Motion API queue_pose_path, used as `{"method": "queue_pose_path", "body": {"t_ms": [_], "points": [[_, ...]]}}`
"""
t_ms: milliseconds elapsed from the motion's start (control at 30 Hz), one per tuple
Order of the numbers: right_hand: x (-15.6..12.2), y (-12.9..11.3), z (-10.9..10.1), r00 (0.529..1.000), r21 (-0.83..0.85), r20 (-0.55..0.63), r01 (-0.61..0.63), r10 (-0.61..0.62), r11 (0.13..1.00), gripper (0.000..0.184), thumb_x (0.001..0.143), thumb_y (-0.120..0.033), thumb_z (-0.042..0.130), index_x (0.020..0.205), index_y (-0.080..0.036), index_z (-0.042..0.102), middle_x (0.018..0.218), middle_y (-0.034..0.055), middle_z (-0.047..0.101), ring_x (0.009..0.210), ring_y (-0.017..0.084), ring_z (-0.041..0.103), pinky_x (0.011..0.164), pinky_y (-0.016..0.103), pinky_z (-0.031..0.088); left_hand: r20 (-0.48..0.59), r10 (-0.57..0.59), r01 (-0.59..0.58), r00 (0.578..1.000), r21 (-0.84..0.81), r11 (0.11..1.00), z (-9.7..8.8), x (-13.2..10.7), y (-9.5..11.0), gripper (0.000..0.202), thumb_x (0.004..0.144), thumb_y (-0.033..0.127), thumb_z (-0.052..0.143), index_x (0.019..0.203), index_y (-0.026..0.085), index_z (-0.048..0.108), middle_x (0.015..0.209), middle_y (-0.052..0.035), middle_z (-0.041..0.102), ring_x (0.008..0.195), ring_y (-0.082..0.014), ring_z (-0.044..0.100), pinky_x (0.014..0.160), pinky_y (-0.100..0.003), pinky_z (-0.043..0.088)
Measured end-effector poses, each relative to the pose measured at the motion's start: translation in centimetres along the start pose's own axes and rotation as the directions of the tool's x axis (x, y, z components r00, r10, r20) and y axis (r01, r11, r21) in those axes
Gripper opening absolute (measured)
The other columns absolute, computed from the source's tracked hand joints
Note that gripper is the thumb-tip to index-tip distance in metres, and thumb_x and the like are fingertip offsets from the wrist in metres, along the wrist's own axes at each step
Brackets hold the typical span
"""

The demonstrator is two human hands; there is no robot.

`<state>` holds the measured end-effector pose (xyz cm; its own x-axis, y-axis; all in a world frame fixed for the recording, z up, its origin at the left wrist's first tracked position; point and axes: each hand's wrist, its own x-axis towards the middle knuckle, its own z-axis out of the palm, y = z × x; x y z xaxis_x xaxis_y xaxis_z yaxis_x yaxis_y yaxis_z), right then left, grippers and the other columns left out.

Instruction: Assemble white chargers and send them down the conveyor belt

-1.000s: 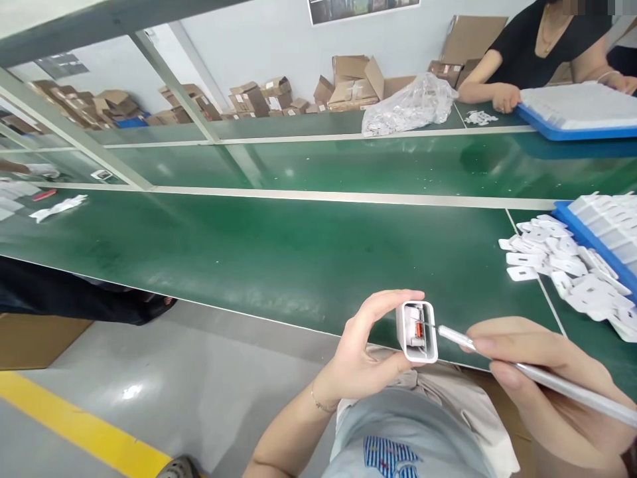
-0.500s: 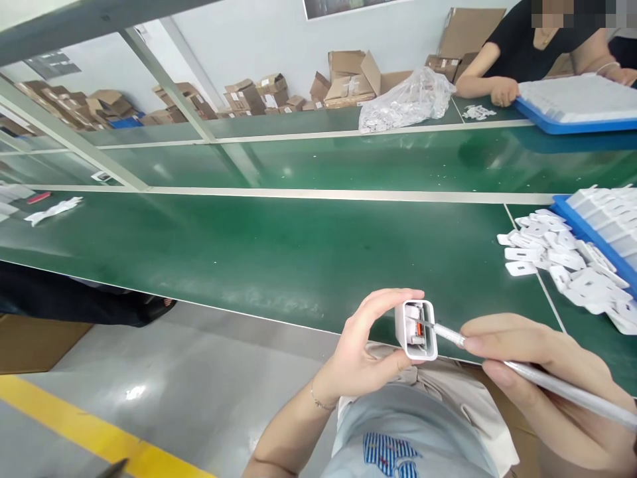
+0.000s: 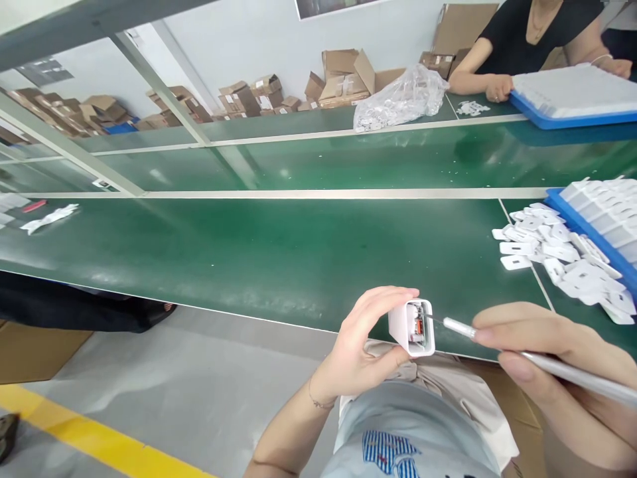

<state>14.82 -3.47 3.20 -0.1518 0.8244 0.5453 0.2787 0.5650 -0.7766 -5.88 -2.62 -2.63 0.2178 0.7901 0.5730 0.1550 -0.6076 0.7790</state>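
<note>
Near the bench's front edge, my left hand [image 3: 361, 342] is closed around a white charger housing [image 3: 401, 328], fingers above and thumb below. Its open end faces right and shows a circuit board with an orange part [image 3: 419, 327] inside. My right hand [image 3: 552, 365] pinches a silver pen-shaped tool [image 3: 557, 366] with a thin metal tip. That tip is at the right rim of the housing's opening; whether it touches anything there I cannot tell.
White plates with small slots [image 3: 562, 252] lie piled at right beside a blue tray [image 3: 600, 232] of white housings. Across the green bench [image 3: 298, 245], a person [image 3: 542, 40] sits at another blue tray [image 3: 572, 119]. A plastic bag [image 3: 403, 99] rests nearby.
The tool in my right hand has drawn back to the right, its tip moving from inside the housing to the rim. My left hand has shifted slightly left, still holding the housing.
</note>
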Motion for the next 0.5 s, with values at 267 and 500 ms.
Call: {"method": "queue_pose_path", "body": {"t_ms": [267, 500], "points": [[2.3, 0.7, -1.2, 0.833, -0.246, 0.483, 0.424, -0.269, 0.872, 0.013, 0.097, -0.018, 0.049, 0.099, -0.026, 0.060, 0.091, 0.0028, 0.072, 0.068, 0.018, 0.069, 0.049, 0.029, 0.046, 0.039, 0.029, -0.036, 0.999, 0.184, 0.982, 0.2, -0.1, -0.4, 0.057, 0.087, 0.019, 0.069, 0.140, 0.025, 0.050, 0.133, -0.0111, 0.064, 0.123, -0.0282, 0.060, 0.106, -0.048, 0.048], [3.1, 2.9, -2.4, 0.925, -0.383, 0.210, 0.375, -0.315, 0.844, 0.010, 0.096, -0.018, 0.056, 0.096, -0.025, 0.063, 0.087, 0.0013, 0.072, 0.065, 0.015, 0.067, 0.052, 0.027, 0.045, -0.055, -0.049, 0.054, 0.997, 0.095, 0.994, 0.4, -0.4, -1.3, 0.056, 0.084, 0.017, 0.072, 0.135, 0.026, 0.052, 0.132, -0.0099, 0.064, 0.124, -0.0263, 0.059, 0.108, -0.046, 0.048]]}}
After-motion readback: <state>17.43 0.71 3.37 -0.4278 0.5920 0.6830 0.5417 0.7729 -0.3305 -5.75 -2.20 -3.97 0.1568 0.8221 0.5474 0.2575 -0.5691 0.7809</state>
